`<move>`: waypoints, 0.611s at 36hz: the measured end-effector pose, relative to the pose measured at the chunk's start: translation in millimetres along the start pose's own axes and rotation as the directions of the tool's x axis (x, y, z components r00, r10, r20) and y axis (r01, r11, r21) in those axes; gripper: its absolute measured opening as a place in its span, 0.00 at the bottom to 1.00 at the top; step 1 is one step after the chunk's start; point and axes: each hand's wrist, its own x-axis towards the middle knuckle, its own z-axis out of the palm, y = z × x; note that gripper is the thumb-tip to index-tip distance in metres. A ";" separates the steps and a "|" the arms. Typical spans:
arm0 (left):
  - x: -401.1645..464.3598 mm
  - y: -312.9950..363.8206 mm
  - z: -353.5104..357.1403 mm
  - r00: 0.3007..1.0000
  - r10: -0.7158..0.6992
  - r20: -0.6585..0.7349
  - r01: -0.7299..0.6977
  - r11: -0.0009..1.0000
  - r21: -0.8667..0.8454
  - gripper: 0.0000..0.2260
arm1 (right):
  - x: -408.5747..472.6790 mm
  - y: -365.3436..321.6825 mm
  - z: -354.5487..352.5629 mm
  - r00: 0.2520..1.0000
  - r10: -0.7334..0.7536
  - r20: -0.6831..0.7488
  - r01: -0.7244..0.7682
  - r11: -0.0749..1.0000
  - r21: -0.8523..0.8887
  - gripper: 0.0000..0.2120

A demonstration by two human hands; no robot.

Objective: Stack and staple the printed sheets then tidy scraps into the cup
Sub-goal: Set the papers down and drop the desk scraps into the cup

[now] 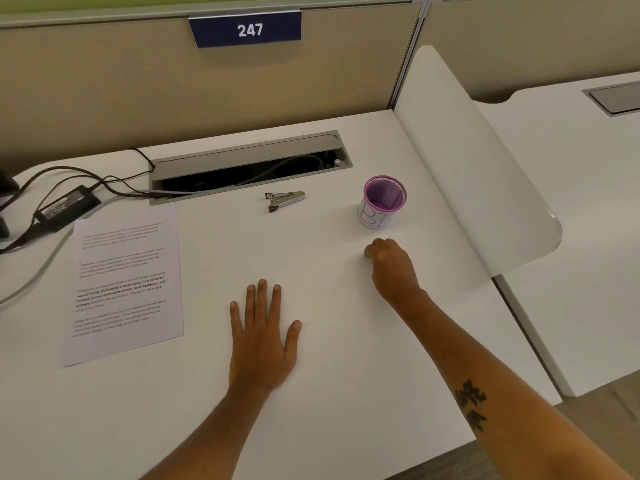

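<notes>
Printed sheets point(124, 285) lie flat at the left of the white desk point(329, 393); how many sheets lie there cannot be told. A small metal stapler point(284, 200) lies at the back centre. A purple mesh cup point(382, 201) with a white paper label stands right of it. My left hand point(263, 337) rests flat on the desk, fingers straight and spread, right of the sheets. My right hand point(391, 266) sits just in front of the cup with its fingers curled under; whether it pinches a scrap is hidden. No scraps show on the desk.
An open grey cable tray point(249, 164) runs along the back. A black power adapter point(67, 204) and cables lie at the back left. A white divider panel point(478, 161) stands at the right, a beige partition with a "247" sign point(247, 29) behind.
</notes>
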 end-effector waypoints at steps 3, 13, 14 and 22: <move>0.2 0.3 -0.6 1.000 -0.003 0.010 0.003 1.000 0.011 0.34 | -4.0 -5.9 0.3 0.999 -0.002 -0.045 0.002 1.000 0.002 0.12; 0.0 0.9 -1.0 1.000 -0.006 0.011 0.006 1.000 0.006 0.34 | -6.6 -16.8 3.5 0.988 -0.074 -0.139 0.064 0.996 -0.069 0.15; -0.2 1.0 -1.1 1.000 -0.007 0.011 0.007 1.000 0.005 0.34 | -6.1 -17.4 3.2 0.987 -0.077 -0.140 0.068 0.995 -0.075 0.14; 0.2 0.8 -1.7 1.000 -0.010 0.020 0.010 1.000 0.002 0.34 | 8.0 5.8 -6.5 0.912 0.409 0.023 -0.369 0.797 0.477 0.16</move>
